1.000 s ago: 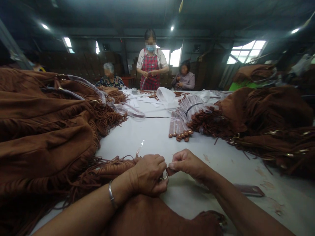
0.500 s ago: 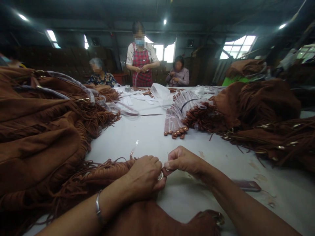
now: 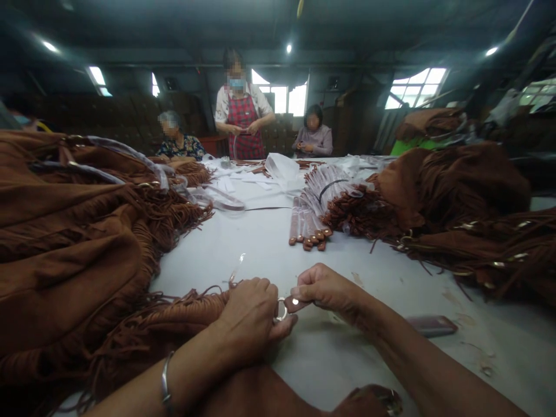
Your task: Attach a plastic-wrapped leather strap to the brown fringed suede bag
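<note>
Worked, by the look of it, at joining a strap end to a bag's hardware. Gripped a metal ring point(image 3: 281, 311) with the left hand point(image 3: 252, 310), fingers curled nearly shut around it, thumb underneath, wrist resting on the fringed suede bag point(image 3: 174, 324) that carried the ring. Pinched a brown strap tab point(image 3: 296, 303) between thumb and forefinger of the right hand point(image 3: 325, 289), the other fingers folded in. Held the studded tip right at the ring, touching or all but touching; could not tell which. Held ring and tab just above the worktop point(image 3: 269, 249), directly between the two hands. Judged the tab not yet through the ring. Called next for a fine, steady feed of the tab's tip through the ring's opening, with the left hand bracing the ring and holding the fringe clear. Noted a bundle of matching straps point(image 3: 310, 223) well beyond the hands, and a flat dark case point(image 3: 430, 325) on the worktop beside the right forearm.
</note>
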The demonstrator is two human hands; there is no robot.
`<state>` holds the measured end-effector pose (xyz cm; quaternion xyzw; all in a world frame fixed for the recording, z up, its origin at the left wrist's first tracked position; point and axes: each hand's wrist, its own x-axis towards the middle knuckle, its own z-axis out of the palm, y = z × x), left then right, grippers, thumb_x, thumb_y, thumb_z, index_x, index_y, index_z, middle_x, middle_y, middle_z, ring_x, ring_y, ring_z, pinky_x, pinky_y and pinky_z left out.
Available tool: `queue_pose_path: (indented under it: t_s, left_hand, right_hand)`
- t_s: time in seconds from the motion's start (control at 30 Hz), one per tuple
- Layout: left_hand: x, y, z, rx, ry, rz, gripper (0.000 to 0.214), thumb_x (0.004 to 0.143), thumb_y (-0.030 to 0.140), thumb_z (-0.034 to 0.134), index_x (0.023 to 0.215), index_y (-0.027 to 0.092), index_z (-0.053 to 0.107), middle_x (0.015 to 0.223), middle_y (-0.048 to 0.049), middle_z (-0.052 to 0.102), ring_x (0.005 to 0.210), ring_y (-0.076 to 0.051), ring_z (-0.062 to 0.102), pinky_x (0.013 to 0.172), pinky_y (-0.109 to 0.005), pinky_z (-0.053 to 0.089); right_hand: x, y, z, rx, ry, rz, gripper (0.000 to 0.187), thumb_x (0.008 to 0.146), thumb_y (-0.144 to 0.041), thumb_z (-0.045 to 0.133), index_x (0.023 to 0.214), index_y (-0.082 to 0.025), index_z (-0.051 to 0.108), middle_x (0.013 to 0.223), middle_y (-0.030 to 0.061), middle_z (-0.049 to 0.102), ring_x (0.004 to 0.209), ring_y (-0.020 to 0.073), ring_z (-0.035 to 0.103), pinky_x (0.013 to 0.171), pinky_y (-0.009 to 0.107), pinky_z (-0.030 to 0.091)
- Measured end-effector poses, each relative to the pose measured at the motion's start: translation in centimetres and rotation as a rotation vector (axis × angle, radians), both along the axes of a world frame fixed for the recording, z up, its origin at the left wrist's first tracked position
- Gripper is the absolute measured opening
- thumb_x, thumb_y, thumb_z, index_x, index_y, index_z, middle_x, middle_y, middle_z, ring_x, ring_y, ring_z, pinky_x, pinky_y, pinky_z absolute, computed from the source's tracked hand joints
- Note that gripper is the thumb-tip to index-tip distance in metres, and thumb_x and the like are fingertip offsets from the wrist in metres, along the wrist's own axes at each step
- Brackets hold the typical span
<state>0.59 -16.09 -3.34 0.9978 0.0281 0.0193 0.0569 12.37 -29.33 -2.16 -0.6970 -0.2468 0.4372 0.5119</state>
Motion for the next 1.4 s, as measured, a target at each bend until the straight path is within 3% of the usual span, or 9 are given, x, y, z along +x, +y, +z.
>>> queue_pose_path:
  t_s: [0.13,0.23,0.4,0.6,0.8,1.0,1.2,1.27,1.4]
  left_hand:
    - [0.5,0.4,0.4,0.046,0.051,0.058,0.025,0.080,0.035,0.043,0.079,0.015,0.058,0.078,-0.0093,0.061,0.075,-0.025,0.057,0.069,-0.038,0.043]
    - [0.5,0.8,0.4,0.057,0.068,-0.045,0.021,0.080,0.030,0.042,0.078,0.015,0.057,0.076,-0.0085,0.061,0.070,-0.023,0.056,0.064,-0.035,0.043]
    - [-0.3,1.0,-0.1,0.015,0.014,-0.300,0.012,0.079,0.023,0.042,0.077,0.016,0.052,0.074,-0.0047,0.057,0.064,-0.018,0.051,0.061,-0.030,0.040]
    - [-1.0,0.8,0.1,-0.067,-0.031,-0.398,0.010,0.077,0.022,0.045,0.085,0.017,0.050,0.081,-0.0034,0.056,0.070,-0.017,0.049,0.064,-0.029,0.039]
    - [-1.1,0.4,0.4,-0.085,-0.008,-0.231,0.012,0.075,0.029,0.049,0.079,0.018,0.050,0.076,-0.0021,0.055,0.067,-0.017,0.048,0.061,-0.029,0.036]
    - [-0.7,1.1,1.0,-0.167,-0.032,-0.181,0.032,0.083,0.049,0.046,0.080,0.019,0.052,0.076,-0.0017,0.055,0.070,-0.017,0.049,0.065,-0.030,0.036]
    - [-0.1,2.1,0.4,-0.196,-0.140,-0.038,0.028,0.086,0.045,0.047,0.087,0.017,0.052,0.083,-0.0034,0.054,0.077,-0.018,0.049,0.068,-0.030,0.038]
    - [-0.1,2.3,0.3,-0.192,-0.145,-0.067,0.026,0.087,0.043,0.046,0.087,0.017,0.051,0.083,-0.0033,0.054,0.077,-0.018,0.049,0.068,-0.029,0.039]
    - [-0.4,2.2,0.3,-0.149,-0.136,-0.224,0.024,0.089,0.039,0.043,0.085,0.017,0.050,0.083,-0.0037,0.055,0.077,-0.018,0.049,0.069,-0.030,0.040]
  right_hand:
    - [-1.6,0.6,0.1,0.058,-0.106,-0.161,0.021,0.063,-0.027,0.061,0.052,-0.014,0.049,0.051,-0.0012,0.053,0.050,0.0075,0.041,0.050,0.020,0.028]
    - [-1.5,0.8,-0.2,0.061,-0.119,-0.168,0.026,0.061,-0.030,0.063,0.050,-0.015,0.046,0.047,-0.0025,0.049,0.045,0.0056,0.035,0.045,0.019,0.023]
    - [0.0,0.3,-1.0,-0.020,0.103,0.058,0.034,0.053,-0.039,0.072,0.052,-0.015,0.048,0.039,-0.0059,0.043,0.034,0.0023,0.021,0.036,0.020,0.008]
    - [0.7,0.3,-2.6,0.152,0.261,0.290,0.036,0.053,-0.039,0.077,0.054,-0.010,0.055,0.048,-0.0012,0.053,0.043,0.0053,0.040,0.043,0.017,0.025]
    - [0.9,-0.7,-1.3,0.055,0.150,0.519,0.032,0.067,-0.038,0.069,0.071,-0.007,0.067,0.049,-0.0038,0.049,0.039,0.0027,0.028,0.038,0.018,0.015]
    - [0.2,-1.2,-1.2,0.069,0.085,0.244,0.027,0.067,-0.036,0.066,0.062,-0.009,0.063,0.040,-0.0060,0.040,0.036,0.0034,0.025,0.034,0.019,0.012]
    - [-2.2,0.6,-1.2,0.109,0.111,-0.136,0.034,0.067,-0.046,0.063,0.060,-0.013,0.056,0.033,-0.0091,0.029,0.031,0.0031,0.018,0.034,0.020,0.006]
    - [-2.4,0.8,-1.2,0.118,0.091,-0.160,0.034,0.067,-0.045,0.063,0.060,-0.013,0.057,0.033,-0.0092,0.029,0.031,0.0033,0.018,0.034,0.020,0.006]
    - [-1.1,0.3,-1.2,0.049,0.092,-0.001,0.029,0.063,-0.038,0.066,0.055,-0.012,0.058,0.033,-0.0086,0.030,0.033,0.0033,0.017,0.036,0.022,0.005]
